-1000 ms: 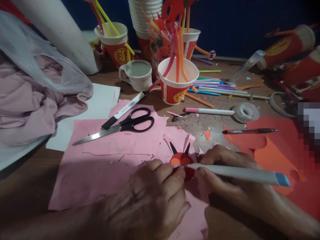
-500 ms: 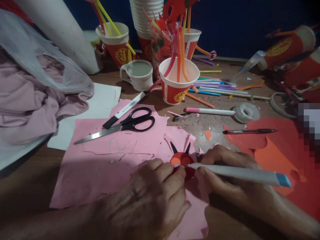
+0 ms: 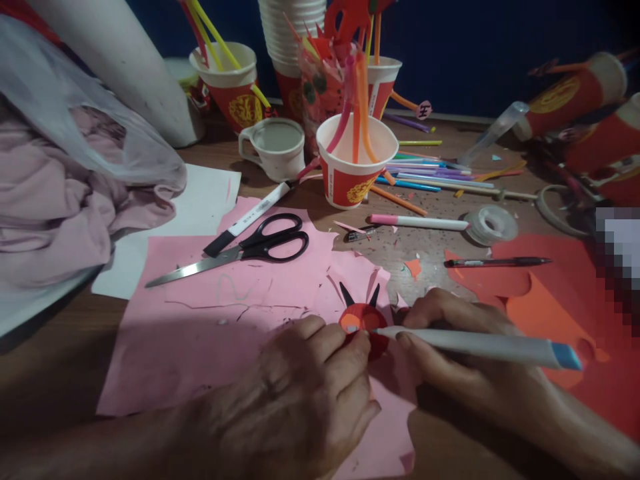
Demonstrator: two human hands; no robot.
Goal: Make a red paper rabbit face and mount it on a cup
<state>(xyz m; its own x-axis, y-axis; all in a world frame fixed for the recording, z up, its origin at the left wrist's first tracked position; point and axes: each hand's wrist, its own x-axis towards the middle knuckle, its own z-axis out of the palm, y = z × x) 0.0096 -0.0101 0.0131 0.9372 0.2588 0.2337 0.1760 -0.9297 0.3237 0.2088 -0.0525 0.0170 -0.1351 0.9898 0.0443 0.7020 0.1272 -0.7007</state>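
A small red paper cutout with two dark horns and orange ovals lies on a pink paper sheet. My left hand presses its fingertips on the cutout and covers its lower left part. In my right hand is a white felt-tip pen with a blue end. Its tip meets the right side of the cutout, close to my left fingers. Black-handled scissors rest on the pink sheet, beside a black-and-white marker.
A red paper cup with straws stands behind the pink sheet, next to a small mug. A tape roll, a pink-capped marker and a pen lie at right. Red paper covers the right side.
The whole view has shifted very slightly. My hands keep nearly the same pose, with the felt-tip pen still touching the cutout.
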